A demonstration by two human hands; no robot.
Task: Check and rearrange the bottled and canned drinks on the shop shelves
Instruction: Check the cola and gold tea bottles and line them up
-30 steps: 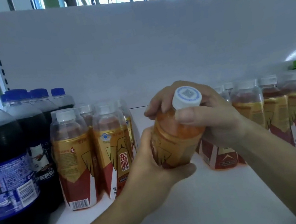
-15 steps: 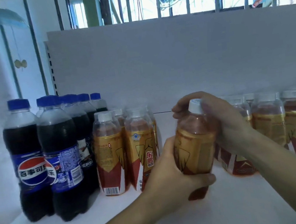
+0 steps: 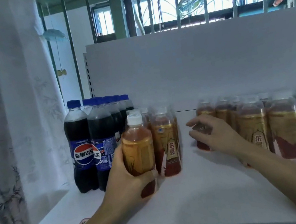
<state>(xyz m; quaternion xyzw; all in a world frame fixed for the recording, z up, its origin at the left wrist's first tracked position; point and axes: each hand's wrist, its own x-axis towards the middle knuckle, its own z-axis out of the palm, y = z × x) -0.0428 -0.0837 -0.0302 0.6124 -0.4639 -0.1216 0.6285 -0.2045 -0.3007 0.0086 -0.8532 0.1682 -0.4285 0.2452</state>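
Near the front of the shelf [image 3: 196,201], right of the cola bottles [image 3: 82,141], a tea bottle [image 3: 138,152] is gripped in the left hand [image 3: 127,183], while the right hand [image 3: 215,136] is held loose-fingered at the right row's end bottle [image 3: 203,145], which could be toppled by a careless nudge.

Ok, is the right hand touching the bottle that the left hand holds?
Apart. The head view shows bare shelf between the right hand and the bottle; only the left hand grips it.
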